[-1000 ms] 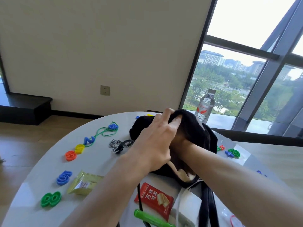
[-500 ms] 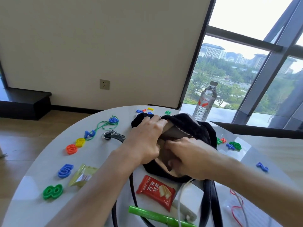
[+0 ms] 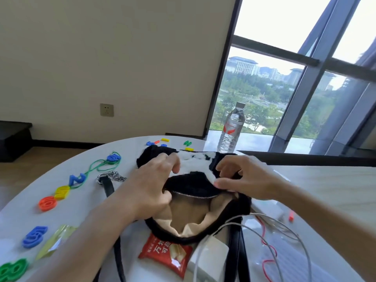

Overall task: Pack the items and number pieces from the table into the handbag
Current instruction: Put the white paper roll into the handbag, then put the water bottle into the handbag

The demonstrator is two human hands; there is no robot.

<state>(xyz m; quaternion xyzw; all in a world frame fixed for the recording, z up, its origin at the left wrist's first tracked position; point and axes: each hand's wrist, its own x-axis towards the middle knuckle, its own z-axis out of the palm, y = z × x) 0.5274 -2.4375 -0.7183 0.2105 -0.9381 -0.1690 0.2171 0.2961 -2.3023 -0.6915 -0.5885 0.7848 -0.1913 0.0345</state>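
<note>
Holds the furry black-and-white handbag [image 3: 193,183] at the middle of the round table [image 3: 81,200], mouth open toward 6 o'clock with the beige lining in view. Grips the bag's rim at 9 o'clock with the left hand [image 3: 150,188], curled into the fur. Pinches the rim at 2 o'clock with the right hand [image 3: 244,180], closed on the fabric. Just at 6 o'clock of the bag, a red snack packet [image 3: 168,253] and a white charger [image 3: 211,259]. From 8 to 10 o'clock on the table, apart from the bag, number pieces: green 8 [image 3: 12,269], blue 5 [image 3: 34,237], orange 0 [image 3: 47,203], blue 2 [image 3: 77,178]. At 1 o'clock beyond the bag, upright, a water bottle [image 3: 231,129]
</note>
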